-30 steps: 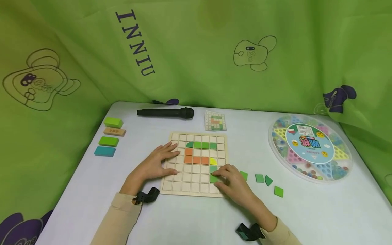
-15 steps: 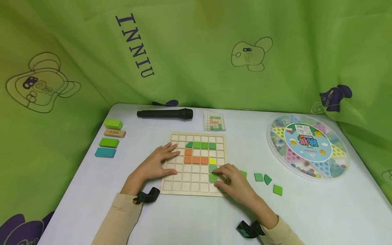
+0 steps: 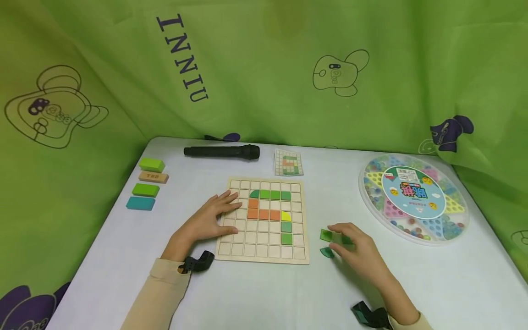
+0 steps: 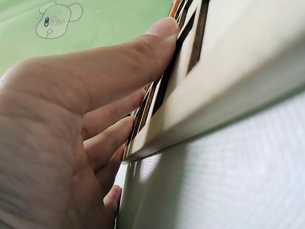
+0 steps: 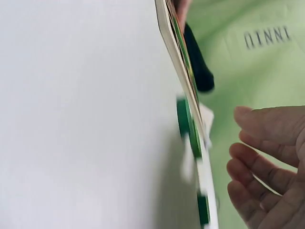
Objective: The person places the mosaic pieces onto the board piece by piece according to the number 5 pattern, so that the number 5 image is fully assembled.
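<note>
- Green tile [image 3: 326, 235] just by the index tip: the right hand [image 3: 363, 256] has swung off the board to the loose pieces, thumb and index parted, fingers loosely curved; the right wrist view shows them apart from the tiles.
- Close to that thumb, on the counter [image 3: 264, 298], sits a quarter-round piece [image 3: 327, 252]; half a second ago it lay right of the darker tile [image 3: 347, 239], and now it's over to the left of it!
- Darker tile, meanwhile, peeks through between thumb and index.
- Across on the other side, the left hand [image 3: 205, 220] stays put, fingers spread, thumb and fingertips resting on the left part of the wooden board [image 3: 251, 238].
- On that board the pattern reads clear now the right hand has gone: green row up top, orange pieces [image 3: 264, 214] beneath, yellow piece [image 3: 286, 216] at their end, two green squares [image 3: 286, 233] below.
- Farther out, unmoved: pattern card [image 3: 288, 162] and black microphone [image 3: 222, 151] behind the board, four blocks [image 3: 145, 190] at left, round marble game [image 3: 414, 192] at right.
</note>
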A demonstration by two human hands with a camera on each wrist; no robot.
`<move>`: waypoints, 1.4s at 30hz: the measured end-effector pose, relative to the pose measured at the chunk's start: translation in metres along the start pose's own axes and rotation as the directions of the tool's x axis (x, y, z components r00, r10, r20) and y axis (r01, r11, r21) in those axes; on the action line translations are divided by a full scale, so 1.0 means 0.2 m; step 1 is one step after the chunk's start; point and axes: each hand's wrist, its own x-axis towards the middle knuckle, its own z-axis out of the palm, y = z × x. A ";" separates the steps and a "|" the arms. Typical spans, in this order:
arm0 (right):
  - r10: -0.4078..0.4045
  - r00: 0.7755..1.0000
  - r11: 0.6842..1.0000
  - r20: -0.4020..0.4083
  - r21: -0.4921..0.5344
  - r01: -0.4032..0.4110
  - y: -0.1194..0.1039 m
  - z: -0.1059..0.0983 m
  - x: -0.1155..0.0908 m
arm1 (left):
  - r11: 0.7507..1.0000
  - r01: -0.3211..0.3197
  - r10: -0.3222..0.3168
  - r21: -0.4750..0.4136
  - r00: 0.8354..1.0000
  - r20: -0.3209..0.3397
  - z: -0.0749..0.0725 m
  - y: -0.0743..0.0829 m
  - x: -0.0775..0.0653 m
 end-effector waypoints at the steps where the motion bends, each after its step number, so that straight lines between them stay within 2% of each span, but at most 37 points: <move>1: 0.021 1.000 1.000 -0.007 -0.015 -0.021 0.02 -0.02 -0.01 | 1.000 -0.001 0.001 -0.004 1.000 -0.001 0.00 0.00 0.00; 7: 0.148 0.989 0.984 -0.030 -0.092 -0.150 0.11 -0.11 -0.07 | 0.999 -0.003 0.002 -0.043 1.000 -0.013 -0.01 0.00 -0.01; 13: 0.219 0.976 0.968 0.003 -0.124 -0.217 0.18 -0.14 -0.08 | 0.999 0.000 0.000 -0.051 1.000 -0.009 0.00 -0.01 -0.01; 24: 0.221 0.974 0.963 0.042 -0.167 -0.211 0.17 -0.13 -0.07 | 0.999 -0.005 0.004 -0.049 1.000 -0.009 0.00 -0.01 -0.01; 30: 0.220 0.976 0.964 0.006 -0.153 -0.216 0.15 -0.13 -0.08 | 0.999 0.002 -0.003 -0.050 1.000 -0.011 0.01 -0.01 0.00; 37: 0.287 0.957 0.952 -0.037 -0.101 -0.290 0.13 -0.15 -0.07 | 0.999 0.005 -0.005 -0.051 1.000 -0.011 0.01 -0.01 0.00; 42: 0.254 0.963 0.965 -0.086 -0.045 -0.259 0.08 -0.15 -0.06 | 0.999 0.005 -0.006 -0.046 1.000 -0.010 0.00 0.00 0.00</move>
